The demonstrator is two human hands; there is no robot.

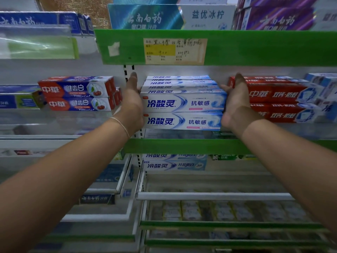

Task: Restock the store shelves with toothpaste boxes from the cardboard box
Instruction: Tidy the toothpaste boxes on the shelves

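Currently seating the white-blue toothpaste box stack (pixel 183 103) on the green shelf (pixel 182 146): left hand (pixel 132 101) and right hand (pixel 235 101), fingers straight, press its ends. Next: push it back, let go.

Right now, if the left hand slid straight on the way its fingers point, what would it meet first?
Probably the white back panel of the shelf. The left hand lies flat against the end of the blue-and-white toothpaste stack, fingers pointing deeper in; nothing shows between, though depth is unclear.

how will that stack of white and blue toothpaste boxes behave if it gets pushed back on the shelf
The white and blue toothpaste boxes look like stiff, glossy card, so they probably slide easily. Stacked loose, upper layers may shift unless the left hand and right hand squeeze both ends.
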